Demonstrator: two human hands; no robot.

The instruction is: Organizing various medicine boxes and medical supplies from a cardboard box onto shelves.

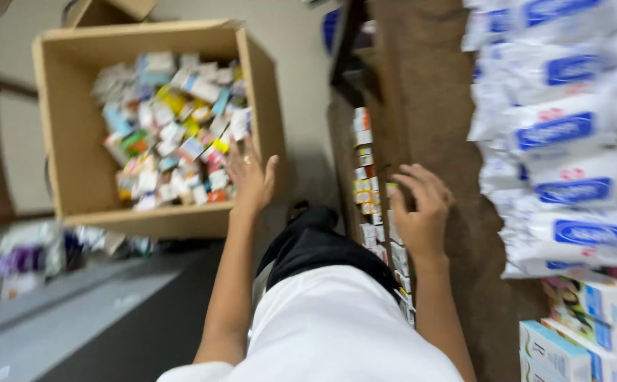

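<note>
Right hand (421, 212) curled over row of small boxes on brown wooden shelf (421, 106), fingers half closed, grip unclear. Left hand (250, 180) spread, empty, at rim of open cardboard carton (75, 141) heaped with small coloured packets (174, 127). Judged: sorting between carton and shelf; next move needs firm pinch on one box.

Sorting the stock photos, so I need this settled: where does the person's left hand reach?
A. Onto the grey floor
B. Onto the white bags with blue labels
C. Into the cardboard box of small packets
C: the left hand is spread over the near edge of the cardboard box filled with small packets.
</note>
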